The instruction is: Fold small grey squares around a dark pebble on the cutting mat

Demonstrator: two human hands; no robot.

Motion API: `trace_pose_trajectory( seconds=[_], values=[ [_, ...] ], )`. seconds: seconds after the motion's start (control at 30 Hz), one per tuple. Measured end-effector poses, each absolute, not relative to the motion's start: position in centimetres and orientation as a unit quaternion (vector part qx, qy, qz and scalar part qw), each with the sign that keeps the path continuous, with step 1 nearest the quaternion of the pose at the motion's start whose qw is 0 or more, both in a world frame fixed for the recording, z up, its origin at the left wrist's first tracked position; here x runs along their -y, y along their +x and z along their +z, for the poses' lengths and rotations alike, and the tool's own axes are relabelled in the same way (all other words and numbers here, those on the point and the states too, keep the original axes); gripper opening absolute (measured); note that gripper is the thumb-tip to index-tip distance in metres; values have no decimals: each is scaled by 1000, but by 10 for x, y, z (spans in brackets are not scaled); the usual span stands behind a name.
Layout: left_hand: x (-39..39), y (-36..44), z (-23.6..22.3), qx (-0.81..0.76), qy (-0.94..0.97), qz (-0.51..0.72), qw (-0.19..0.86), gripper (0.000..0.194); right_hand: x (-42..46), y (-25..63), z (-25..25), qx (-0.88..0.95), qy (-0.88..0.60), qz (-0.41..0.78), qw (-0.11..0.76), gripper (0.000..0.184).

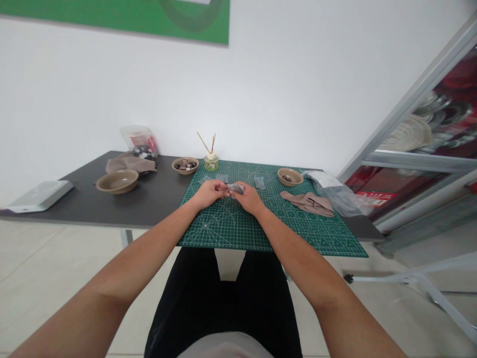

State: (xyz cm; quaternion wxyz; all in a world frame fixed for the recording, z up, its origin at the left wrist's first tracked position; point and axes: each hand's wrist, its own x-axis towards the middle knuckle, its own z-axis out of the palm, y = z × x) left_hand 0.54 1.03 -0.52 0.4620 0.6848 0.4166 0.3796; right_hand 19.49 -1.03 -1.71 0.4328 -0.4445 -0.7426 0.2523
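Above a green cutting mat (238,228), my two hands meet at a small clear plastic bag (236,188) with something greyish in it. My right hand (249,198) is closed around the bag. With pinched fingers, my left hand (210,193) grips its left end. Small clear bags lie flat just beyond: one bag (260,183) to the right of my hands and another bag (222,177) behind them. A bowl of dark pieces (185,165) stands behind my left hand. To the right sits a bowl with a few dark pieces (289,177).
A tan bowl (117,182), a brown cloth (130,163), a clear container (139,139) and a white flat device (40,196) occupy the left side. A reed diffuser (211,160) stands at the mat's back edge. Rightward lie another cloth (309,203) and a large plastic bag (337,193).
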Motion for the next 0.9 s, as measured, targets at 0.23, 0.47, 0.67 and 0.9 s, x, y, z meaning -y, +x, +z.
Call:
trace_pose_trajectory(
  seconds=[0.23, 0.47, 0.67, 0.9],
  values=[
    [-12, 6, -5, -401, 683, 375, 481, 28, 6, 196, -19, 731, -469, 254, 427, 26],
    [-12, 7, -6, -398, 692, 367, 477, 25, 5, 197, -18, 717, -478, 292, 416, 29],
    [-10, 6, -5, -402, 701, 366, 462, 24, 6, 196, -17, 718, -468, 290, 425, 28],
    [-12, 5, -7, -400, 692, 373, 471, 28, 4, 196, -20, 725, -463, 273, 431, 27]
  ],
)
